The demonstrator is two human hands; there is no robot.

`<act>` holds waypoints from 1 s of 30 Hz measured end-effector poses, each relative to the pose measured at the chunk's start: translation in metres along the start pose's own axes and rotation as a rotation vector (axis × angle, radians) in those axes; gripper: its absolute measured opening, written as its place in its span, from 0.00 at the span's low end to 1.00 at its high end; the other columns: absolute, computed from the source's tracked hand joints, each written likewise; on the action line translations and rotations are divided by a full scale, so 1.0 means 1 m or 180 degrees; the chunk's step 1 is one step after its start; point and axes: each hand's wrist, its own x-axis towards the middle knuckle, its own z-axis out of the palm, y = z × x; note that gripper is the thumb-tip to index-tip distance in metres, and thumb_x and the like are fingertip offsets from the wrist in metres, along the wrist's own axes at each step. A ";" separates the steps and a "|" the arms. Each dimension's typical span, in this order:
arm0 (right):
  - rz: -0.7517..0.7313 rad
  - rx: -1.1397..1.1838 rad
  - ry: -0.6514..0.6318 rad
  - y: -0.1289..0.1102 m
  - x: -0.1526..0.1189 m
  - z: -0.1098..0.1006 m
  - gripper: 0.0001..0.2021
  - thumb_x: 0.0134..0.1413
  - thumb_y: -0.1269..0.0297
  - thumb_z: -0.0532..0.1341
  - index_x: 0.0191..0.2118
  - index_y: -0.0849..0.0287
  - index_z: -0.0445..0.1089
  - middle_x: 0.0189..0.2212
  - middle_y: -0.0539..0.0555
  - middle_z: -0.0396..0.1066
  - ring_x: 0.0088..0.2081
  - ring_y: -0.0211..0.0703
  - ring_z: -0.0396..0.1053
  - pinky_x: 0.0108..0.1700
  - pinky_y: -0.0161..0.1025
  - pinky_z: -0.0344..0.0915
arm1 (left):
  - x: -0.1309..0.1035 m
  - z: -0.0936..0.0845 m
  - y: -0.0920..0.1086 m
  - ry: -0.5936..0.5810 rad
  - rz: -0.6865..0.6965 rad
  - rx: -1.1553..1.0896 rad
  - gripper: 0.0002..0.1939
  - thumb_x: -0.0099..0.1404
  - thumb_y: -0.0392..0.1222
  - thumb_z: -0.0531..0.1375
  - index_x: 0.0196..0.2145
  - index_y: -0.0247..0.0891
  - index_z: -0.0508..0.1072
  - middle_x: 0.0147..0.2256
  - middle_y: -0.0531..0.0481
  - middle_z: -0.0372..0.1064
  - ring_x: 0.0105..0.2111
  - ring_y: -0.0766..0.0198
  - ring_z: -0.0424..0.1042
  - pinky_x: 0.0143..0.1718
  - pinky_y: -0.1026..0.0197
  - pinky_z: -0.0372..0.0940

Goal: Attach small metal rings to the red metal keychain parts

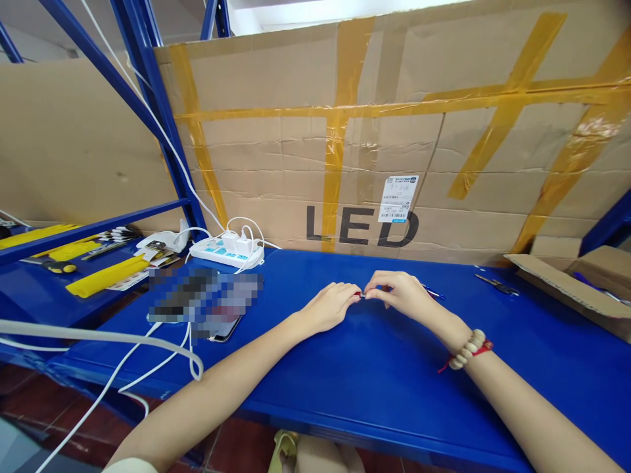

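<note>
Tiny part pinched between both hands, low over the blue desk (374,368).

Small part (362,295), too small to identify, sits between closed fingers of left hand (329,307) and right hand (401,293). Pen (434,293) just behind right fingers; scissors (497,284) well right. Risk: the part slips and is lost on the desk.

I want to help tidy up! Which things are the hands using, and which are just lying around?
In use:
left hand
right hand
tiny part pinched between their fingertips

Lying about:
scissors
power strip
yellow tubes
open carton
phone
</note>
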 end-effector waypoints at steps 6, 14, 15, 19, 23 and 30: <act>-0.0198 -0.0075 -0.0203 -0.005 -0.001 0.004 0.15 0.61 0.60 0.49 0.29 0.59 0.67 0.28 0.48 0.68 0.18 0.28 0.62 0.27 0.31 0.57 | 0.000 0.000 0.001 0.0181 0.0031 0.0004 0.10 0.69 0.37 0.44 0.35 0.35 0.64 0.34 0.49 0.67 0.34 0.63 0.66 0.38 0.62 0.59; -0.0262 -0.0202 0.0001 -0.015 -0.001 0.007 0.17 0.61 0.63 0.47 0.23 0.60 0.63 0.23 0.50 0.66 0.23 0.33 0.62 0.31 0.33 0.57 | -0.001 -0.002 0.004 0.0332 -0.0031 0.0216 0.10 0.69 0.36 0.44 0.38 0.36 0.64 0.37 0.49 0.68 0.36 0.63 0.66 0.38 0.61 0.57; -0.0251 -0.0218 0.0016 -0.016 -0.001 0.007 0.17 0.60 0.64 0.48 0.22 0.60 0.63 0.23 0.50 0.67 0.23 0.34 0.63 0.31 0.33 0.57 | -0.001 -0.001 0.004 0.0336 -0.0026 0.0260 0.10 0.69 0.36 0.44 0.39 0.36 0.64 0.37 0.49 0.69 0.36 0.63 0.66 0.38 0.61 0.57; -0.0128 -0.0233 -0.0029 -0.018 -0.001 0.009 0.18 0.60 0.64 0.48 0.21 0.60 0.62 0.21 0.50 0.67 0.22 0.35 0.62 0.29 0.33 0.56 | -0.001 -0.001 0.003 0.0252 -0.0013 0.0407 0.10 0.69 0.37 0.45 0.40 0.36 0.65 0.38 0.48 0.69 0.36 0.62 0.67 0.39 0.60 0.58; -0.0018 -0.0255 -0.0035 -0.017 -0.001 0.011 0.18 0.59 0.63 0.47 0.21 0.60 0.63 0.22 0.51 0.68 0.21 0.34 0.63 0.28 0.33 0.56 | 0.000 0.000 0.002 0.0216 -0.0025 0.0321 0.12 0.69 0.37 0.45 0.47 0.37 0.63 0.44 0.47 0.68 0.40 0.62 0.67 0.41 0.59 0.59; 0.0035 -0.0497 -0.0038 -0.015 0.000 0.013 0.19 0.60 0.61 0.46 0.22 0.59 0.65 0.23 0.51 0.69 0.23 0.36 0.65 0.28 0.34 0.56 | 0.001 0.000 0.003 0.0140 -0.0050 0.0558 0.11 0.69 0.36 0.45 0.43 0.36 0.65 0.38 0.47 0.69 0.38 0.61 0.67 0.39 0.59 0.58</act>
